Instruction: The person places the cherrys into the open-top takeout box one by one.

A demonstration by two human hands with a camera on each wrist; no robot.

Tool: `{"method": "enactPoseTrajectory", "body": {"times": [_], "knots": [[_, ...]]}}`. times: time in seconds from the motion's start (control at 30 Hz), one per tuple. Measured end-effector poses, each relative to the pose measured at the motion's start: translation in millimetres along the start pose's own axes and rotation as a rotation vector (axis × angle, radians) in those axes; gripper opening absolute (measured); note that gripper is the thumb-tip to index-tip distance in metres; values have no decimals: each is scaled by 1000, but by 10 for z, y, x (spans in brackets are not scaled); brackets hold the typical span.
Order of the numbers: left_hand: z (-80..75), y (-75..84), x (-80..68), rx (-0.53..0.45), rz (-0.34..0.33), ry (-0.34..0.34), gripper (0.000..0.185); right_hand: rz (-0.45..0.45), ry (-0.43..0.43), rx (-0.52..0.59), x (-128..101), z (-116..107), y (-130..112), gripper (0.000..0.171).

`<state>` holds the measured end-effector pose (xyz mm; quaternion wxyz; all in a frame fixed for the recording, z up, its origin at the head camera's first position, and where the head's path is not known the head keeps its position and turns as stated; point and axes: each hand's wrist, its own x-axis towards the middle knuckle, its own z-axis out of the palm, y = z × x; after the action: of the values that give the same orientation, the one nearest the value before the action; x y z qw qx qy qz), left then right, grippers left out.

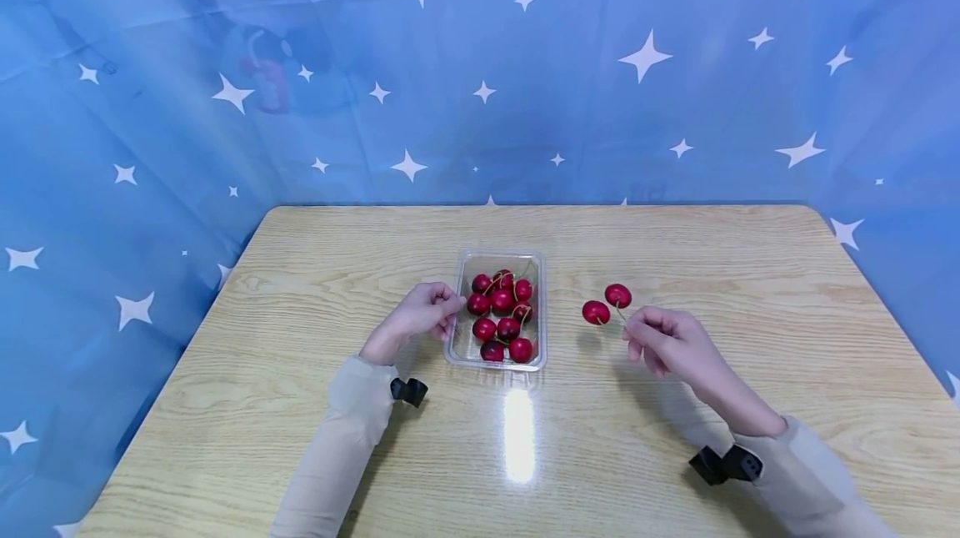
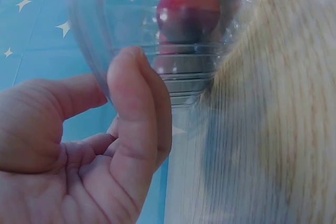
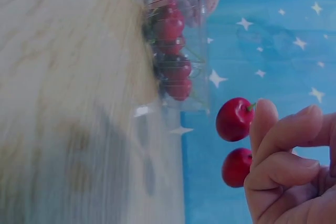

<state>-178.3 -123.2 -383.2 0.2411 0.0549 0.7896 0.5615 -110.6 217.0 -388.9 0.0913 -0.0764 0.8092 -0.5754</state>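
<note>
A clear plastic box (image 1: 542,313) with several dark red cherries (image 1: 502,300) in it stands on the table. My left hand (image 1: 426,310) pinches the box's left rim between thumb and fingers, as the left wrist view shows up close. To the right of the box, my right hand (image 1: 666,342) holds two cherries by their stems above the table. One cherry (image 3: 234,119) and a second cherry (image 3: 237,167) hang just past the fingertips in the right wrist view. Most of their stems are hidden by the fingers.
The light wood table (image 1: 315,271) carries a bright reflection in front of the box. Behind it and at the sides hangs a blue cloth (image 1: 480,46) with white stars. A black wrist camera (image 1: 409,391) is on the left sleeve, another camera (image 1: 726,465) on the right.
</note>
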Motion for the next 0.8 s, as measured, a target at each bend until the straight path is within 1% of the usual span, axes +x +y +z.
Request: {"method": "enactPoseTrajectory", "body": {"times": [0.2, 0.4, 0.47, 0.63, 0.8], "knots": [[-2, -21, 22, 9, 1, -3, 19, -13, -19, 38, 65, 78, -65, 21], [-24, -219, 171, 5, -8, -12, 22, -29, -42, 57, 132, 161, -117, 20], [-24, -255, 193, -3, -7, -10, 23, -32, -46, 62, 155, 191, -134, 20], [-18, -278, 204, -4, -2, 5, 22, -40, -78, 65, 225, 271, -178, 21], [-9, -281, 200, -7, -5, 22, 20, -43, -110, 43, 302, 368, -214, 21]]}}
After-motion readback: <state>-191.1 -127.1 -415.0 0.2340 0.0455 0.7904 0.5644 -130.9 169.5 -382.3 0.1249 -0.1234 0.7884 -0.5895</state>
